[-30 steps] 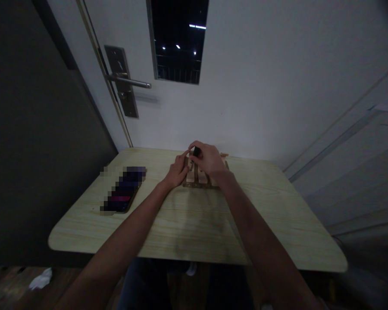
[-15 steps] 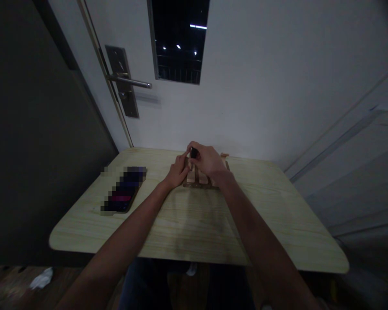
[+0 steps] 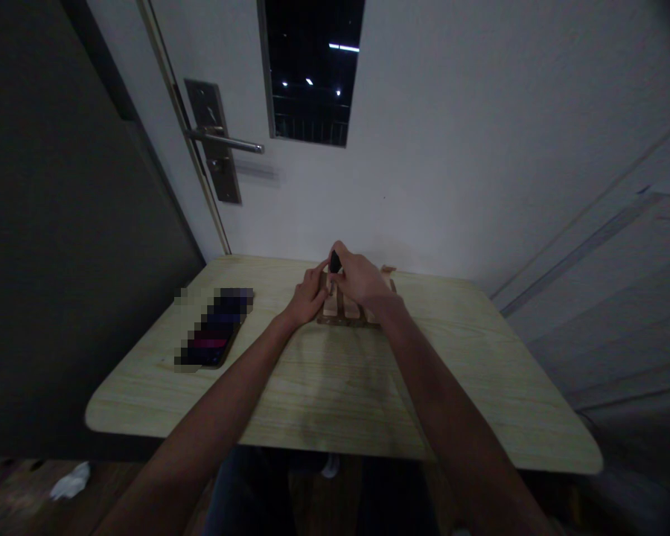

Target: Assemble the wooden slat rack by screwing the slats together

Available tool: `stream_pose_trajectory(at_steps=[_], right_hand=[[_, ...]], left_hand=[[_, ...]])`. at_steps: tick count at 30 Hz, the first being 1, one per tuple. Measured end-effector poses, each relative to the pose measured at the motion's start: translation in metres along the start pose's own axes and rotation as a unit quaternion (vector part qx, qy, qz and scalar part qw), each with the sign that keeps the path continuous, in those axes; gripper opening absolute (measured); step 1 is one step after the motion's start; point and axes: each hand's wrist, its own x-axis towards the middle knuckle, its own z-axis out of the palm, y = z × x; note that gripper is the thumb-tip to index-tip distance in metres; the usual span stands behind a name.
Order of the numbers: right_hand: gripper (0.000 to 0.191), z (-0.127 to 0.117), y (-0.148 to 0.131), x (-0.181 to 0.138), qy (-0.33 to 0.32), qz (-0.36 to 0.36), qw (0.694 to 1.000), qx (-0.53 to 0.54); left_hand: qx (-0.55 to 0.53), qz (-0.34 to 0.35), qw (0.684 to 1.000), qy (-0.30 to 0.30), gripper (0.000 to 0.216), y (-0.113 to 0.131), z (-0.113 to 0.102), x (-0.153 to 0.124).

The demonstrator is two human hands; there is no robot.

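Nearest, forearms: two bare forearms reach from the bottom edge of the view and draw together toward the far middle of the counter.
Floor: a crumpled white scrap (image 3: 70, 480) lies on the dark floor, below the counter's near left corner.
Counter: a pale wood-grain counter with rounded corners (image 3: 324, 387); its far edge lies along the wall.
Phone: a dark rectangular phone with a blurred screen (image 3: 215, 327) lies flat on the left part of the counter, well apart from both hands.
Left hand: the left hand (image 3: 307, 298) rests at the left edge of the frame, fingers curled and touching the wood; whether they grip it cannot be told.
Wooden frame: a flat light-brown wooden slatted frame (image 3: 343, 316) lies on the counter near its far edge, mostly covered by the right hand; only its near rail and some slats show.
Right hand: the right hand (image 3: 362, 283) sits over the frame, its fingers closed in a pinch on the black piece.
Black piece: a small black upright piece (image 3: 334, 262) stands between the right thumb and forefinger, above the frame's far left part, just beside the left fingertips.
Wall: a plain white wall rises behind the counter.
Door: a white door with a metal lever handle on a steel plate (image 3: 226, 141) stands at the far left.
Window: a narrow dark glass panel (image 3: 311, 71) in the door shows small points of light.
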Motion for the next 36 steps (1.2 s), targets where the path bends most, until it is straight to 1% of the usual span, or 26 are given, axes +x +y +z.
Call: stream_pose_trajectory(at_steps=[3,7,9,13,14,16,18,21,26,30,36], right_hand=[[0.033,-0.002,-0.004,0.000,0.010,-0.019,1.000,0.004],[0.022,-0.003,-0.007,-0.001,0.027,0.000,0.999,-0.023],[0.020,-0.001,-0.006,0.000,0.034,0.007,0.999,-0.028],[0.020,0.002,0.002,0.001,0.047,-0.027,0.998,-0.001],[0.020,0.001,0.004,0.001,0.041,-0.036,0.998,0.009],[0.019,-0.002,0.005,0.000,0.014,-0.032,0.999,0.023],[0.020,-0.006,0.003,-0.002,0.000,-0.030,0.999,0.036],[0.024,-0.010,0.000,-0.003,0.008,-0.036,0.998,0.043],[0.011,-0.010,-0.005,-0.002,0.017,-0.012,1.000,-0.020],[0.020,-0.011,-0.007,-0.002,0.006,0.015,0.998,-0.057],[0.027,-0.019,-0.009,-0.005,-0.032,0.018,0.996,-0.075]], left_hand=[[0.003,0.004,1.000,0.004,0.064,-0.002,0.001,0.000],[0.005,-0.002,1.000,0.004,0.062,-0.002,0.002,0.000],[0.001,0.003,1.000,0.004,0.063,-0.002,0.001,0.000],[-0.003,0.016,1.000,0.005,0.066,-0.002,0.001,0.000],[-0.002,0.019,1.000,0.005,0.066,-0.002,0.001,0.001],[-0.002,0.019,1.000,0.003,0.066,-0.003,0.001,0.001],[-0.003,0.012,1.000,0.002,0.066,-0.004,0.001,0.001],[-0.004,0.009,1.000,0.000,0.067,-0.006,0.002,0.001],[-0.004,0.009,1.000,0.009,0.066,-0.006,0.003,0.000],[-0.010,0.014,1.000,0.004,0.066,-0.005,0.002,0.000],[-0.004,0.009,1.000,0.008,0.067,-0.006,0.002,0.000]])
